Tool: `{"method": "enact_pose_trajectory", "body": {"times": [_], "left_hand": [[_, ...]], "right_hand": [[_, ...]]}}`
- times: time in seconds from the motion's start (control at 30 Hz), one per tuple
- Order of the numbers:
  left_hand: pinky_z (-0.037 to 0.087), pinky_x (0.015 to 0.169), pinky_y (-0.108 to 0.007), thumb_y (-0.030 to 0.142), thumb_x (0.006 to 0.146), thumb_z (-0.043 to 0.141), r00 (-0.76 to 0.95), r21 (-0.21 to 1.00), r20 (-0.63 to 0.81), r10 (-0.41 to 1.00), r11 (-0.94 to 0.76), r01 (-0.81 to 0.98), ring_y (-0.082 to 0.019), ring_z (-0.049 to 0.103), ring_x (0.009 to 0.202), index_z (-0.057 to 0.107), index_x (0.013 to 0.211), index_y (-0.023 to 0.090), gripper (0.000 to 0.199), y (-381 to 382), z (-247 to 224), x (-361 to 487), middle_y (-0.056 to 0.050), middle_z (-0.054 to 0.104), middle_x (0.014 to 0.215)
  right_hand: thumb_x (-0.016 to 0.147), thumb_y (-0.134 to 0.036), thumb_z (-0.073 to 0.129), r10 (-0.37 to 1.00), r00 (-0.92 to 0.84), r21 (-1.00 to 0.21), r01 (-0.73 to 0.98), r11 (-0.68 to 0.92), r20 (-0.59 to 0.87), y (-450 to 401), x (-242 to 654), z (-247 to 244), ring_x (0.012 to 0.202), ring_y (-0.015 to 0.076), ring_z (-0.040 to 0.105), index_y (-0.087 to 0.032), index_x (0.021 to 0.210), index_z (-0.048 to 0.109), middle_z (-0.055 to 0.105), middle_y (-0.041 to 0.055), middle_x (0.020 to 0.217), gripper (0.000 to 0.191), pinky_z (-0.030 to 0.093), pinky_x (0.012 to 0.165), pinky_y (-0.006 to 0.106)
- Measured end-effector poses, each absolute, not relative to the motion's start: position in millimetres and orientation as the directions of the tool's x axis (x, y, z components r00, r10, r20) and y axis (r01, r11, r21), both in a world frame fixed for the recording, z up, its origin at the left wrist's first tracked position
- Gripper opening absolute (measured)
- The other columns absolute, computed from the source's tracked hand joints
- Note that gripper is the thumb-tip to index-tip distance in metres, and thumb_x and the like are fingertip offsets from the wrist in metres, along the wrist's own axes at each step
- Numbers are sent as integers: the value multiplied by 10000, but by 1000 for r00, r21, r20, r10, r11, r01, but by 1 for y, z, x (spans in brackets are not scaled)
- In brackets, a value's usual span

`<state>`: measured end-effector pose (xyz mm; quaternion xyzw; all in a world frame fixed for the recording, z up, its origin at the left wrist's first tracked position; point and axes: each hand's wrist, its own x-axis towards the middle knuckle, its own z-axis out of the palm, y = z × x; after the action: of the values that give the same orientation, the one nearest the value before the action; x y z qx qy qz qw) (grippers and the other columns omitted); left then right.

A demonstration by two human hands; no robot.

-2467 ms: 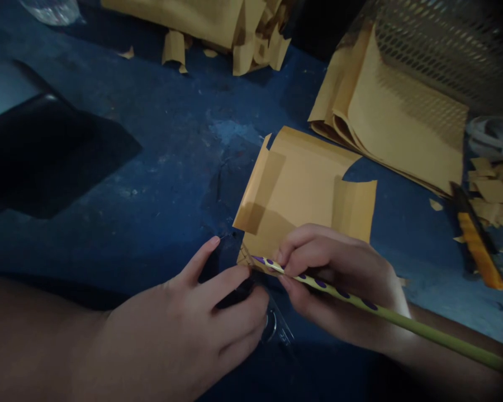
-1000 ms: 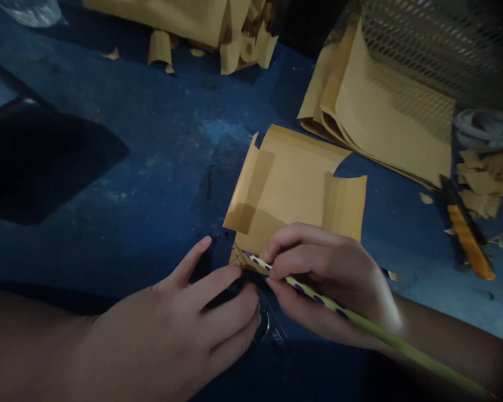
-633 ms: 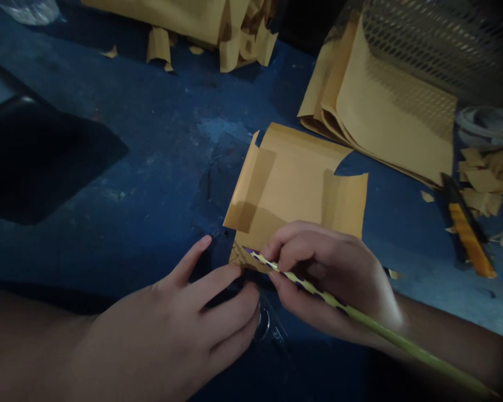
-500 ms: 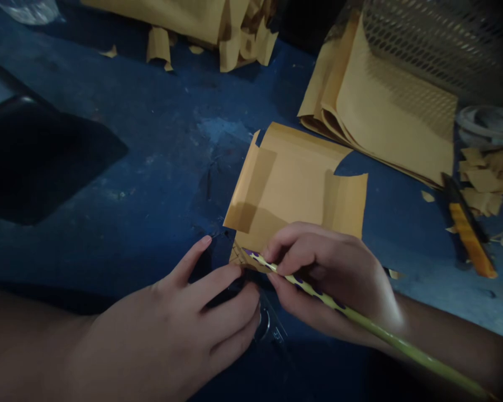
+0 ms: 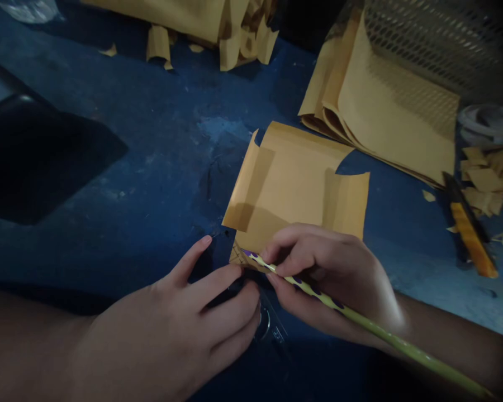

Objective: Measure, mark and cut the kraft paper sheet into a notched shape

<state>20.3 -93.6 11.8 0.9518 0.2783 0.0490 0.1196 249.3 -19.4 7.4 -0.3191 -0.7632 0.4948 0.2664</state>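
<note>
In the head view, a cut and creased piece of brown paper (image 5: 297,173) lies with its side flaps raised. My right hand (image 5: 327,273) pinches a yellow-green pencil with dark spots (image 5: 377,332), whose far end is over the paper's near left corner, where thin drawn lines show. My left hand (image 5: 180,324) rests with its fingers apart beside that corner, its fingertips at the near edge. Beneath the left fingers is a dark, see-through tool (image 5: 274,332) with printed marks, mostly hidden.
Folded brown sheets (image 5: 398,111) lie at the upper right under a metal mesh basket (image 5: 436,44). An orange cutter (image 5: 471,234), paper scraps (image 5: 486,178) and a tape roll (image 5: 488,123) are at the right. A dark folder (image 5: 46,162) is at the left.
The brown paper's left flap has shifted very slightly. Both hands and the pencil hold nearly the same position.
</note>
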Motion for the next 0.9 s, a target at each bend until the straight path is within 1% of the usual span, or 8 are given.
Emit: {"method": "enact_pose_trajectory", "body": {"times": [0.13,0.2,0.3,0.4,0.53,0.6,0.73,0.9], "left_hand": [[219,1180,-603,259,982,383,837,241,33,546,-817,524,-287,417,1308,545,1348,227,401,-93,11,21,-16,563,1333],[261,1162,-605,251,981,379,838,240,33,544,-818,522,-285,426,1300,551,1340,231,399,-93,11,22,-18,573,1319],[172,1205,-595,242,983,376,834,257,29,550,-811,526,-279,429,1298,551,1342,220,400,-93,10,22,-20,583,1301],[40,1243,-564,242,984,374,827,292,22,561,-795,532,-266,448,1280,542,1353,211,407,-95,11,21,-13,584,1301],[19,1253,-556,246,981,363,830,293,14,558,-796,530,-264,455,1274,538,1356,211,416,-96,11,20,-8,581,1314],[87,1245,-592,251,977,365,834,278,14,551,-803,526,-273,454,1278,531,1365,215,423,-97,10,20,-15,576,1320],[293,1169,-644,260,973,359,845,268,13,534,-816,512,-294,463,1267,523,1373,220,435,-95,10,21,-32,560,1330],[377,1105,-633,248,994,322,855,208,12,518,-838,505,-302,431,1283,546,1347,234,418,-93,12,20,-41,551,1324]], "right_hand": [[730,-5,674,749,-657,-928,220,299,85,-19,250,7,733,129,698,-208,798,562,672,35,916,241,525,558,211],[752,-21,678,750,-659,-936,223,273,62,-19,250,8,737,137,698,-213,807,563,674,32,928,230,527,559,229],[810,-78,678,754,-657,-942,257,214,-8,-17,251,8,767,138,700,-218,811,577,676,23,956,173,530,574,240],[848,-115,682,763,-645,-941,280,192,-36,-16,250,7,850,136,703,-220,834,604,680,13,992,132,553,673,248],[853,-114,690,765,-644,-949,251,191,-16,-15,249,5,910,150,697,-225,864,614,682,11,1015,135,566,743,277],[850,-108,695,769,-639,-951,241,192,-7,-16,249,4,896,149,695,-228,865,617,679,9,1016,144,566,715,275],[848,-102,705,815,-579,-967,196,162,19,-17,249,3,863,137,683,-231,863,607,656,-1,991,163,548,627,246],[845,-78,695,816,-577,-965,190,179,38,-18,249,4,866,138,666,-224,893,599,641,2,973,181,532,629,252]]}}
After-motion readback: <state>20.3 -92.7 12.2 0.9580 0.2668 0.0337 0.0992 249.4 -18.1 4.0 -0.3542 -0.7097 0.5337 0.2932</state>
